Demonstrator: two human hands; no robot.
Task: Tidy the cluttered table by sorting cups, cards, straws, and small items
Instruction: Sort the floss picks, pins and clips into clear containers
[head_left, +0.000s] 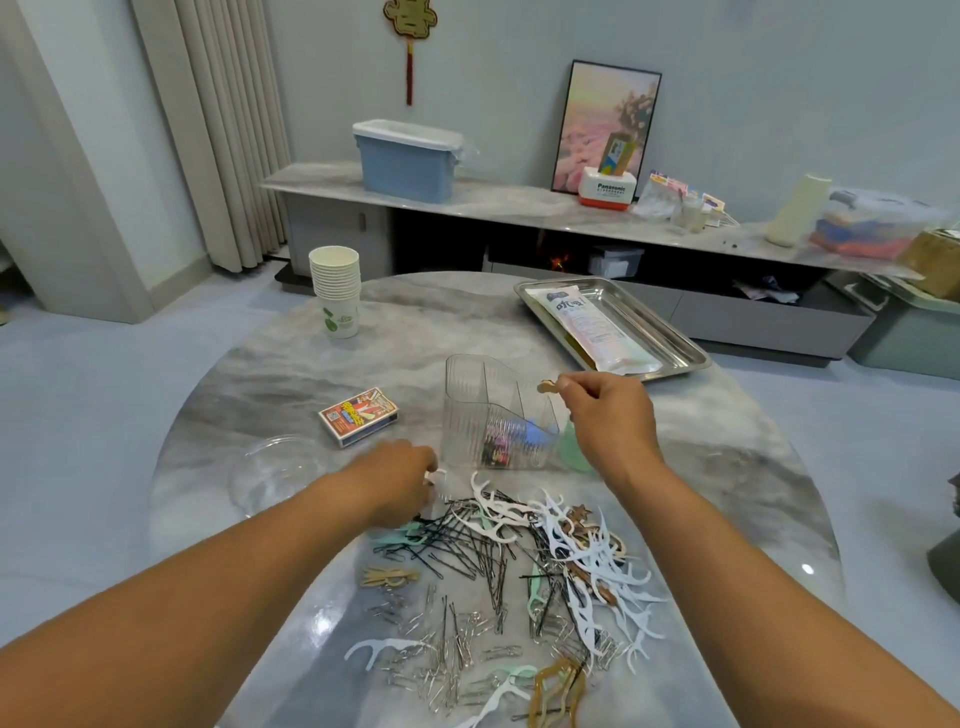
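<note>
A heap of small items (519, 571) covers the near part of the round marble table (260, 374): white and green floss picks, black hairpins, paper clips, tan rubber bands. My right hand (608, 421) pinches a small tan item (546, 386) above the clear compartment organizer (493, 415), which holds a few coloured things. My left hand (400, 480) is at the heap's far left edge, its fingers closed on a white floss pick (435, 475). A stack of paper cups (336, 291) stands at the far left. A card box (358, 415) lies left of the organizer.
A steel tray (670, 332) with a packet of straws (592, 327) sits at the table's far right. A clear plastic lid (275, 473) lies left of my left hand. A green disc (571, 447) lies behind the organizer. A low cabinet with a blue bin stands beyond.
</note>
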